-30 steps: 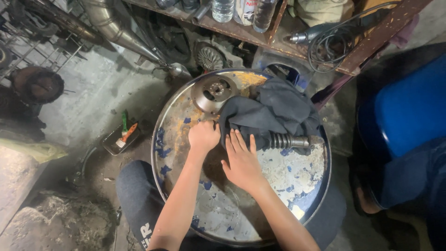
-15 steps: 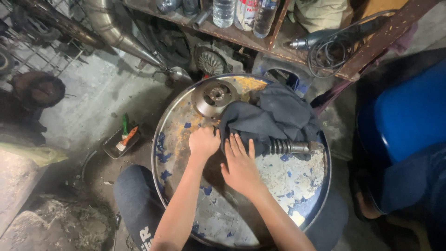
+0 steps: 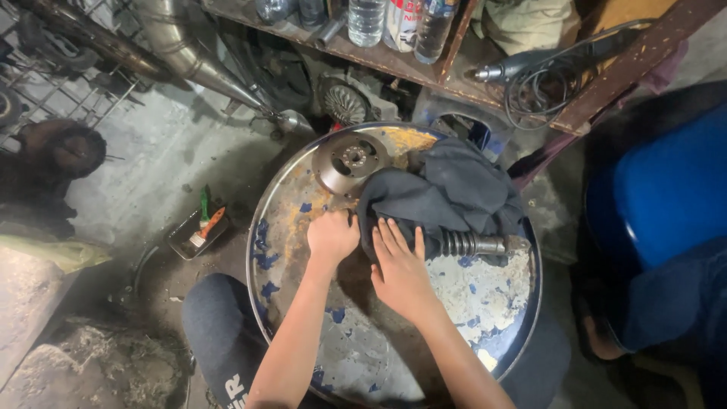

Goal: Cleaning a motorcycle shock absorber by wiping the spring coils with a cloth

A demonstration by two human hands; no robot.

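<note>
— On top of the drum lid (image 3: 485, 318), seen from the head camera, what are the two hands doing?

— Both rest at the near edge of the dark cloth (image 3: 447, 193). The left hand (image 3: 332, 236) is curled, knuckles up, its fingertips tucked toward the cloth's hem; whether it actually pinches the fabric I cannot tell, since the fingers fold under. The right hand (image 3: 401, 269) lies flat, fingers spread and loose, their tips pressing on the cloth edge.

— And what sits around those fingers?

— Just beyond the right fingertips, the cloth bunches over a metal shaft (image 3: 477, 245), whose ribbed, spring-like end pokes out to the right of them. Past the left fingers, further from the person, a round metal disc (image 3: 352, 160) lies on the lid, touching the cloth.

— Anything off the lid?

— Left of the left hand, down on the floor, a small tray (image 3: 198, 232) holds a green and an orange tool. Far beyond the fingers, bottles (image 3: 366, 19) stand on a shelf, with a coiled cable (image 3: 534, 95) to their right. A blue barrel (image 3: 666, 193) stands well to the right.
</note>
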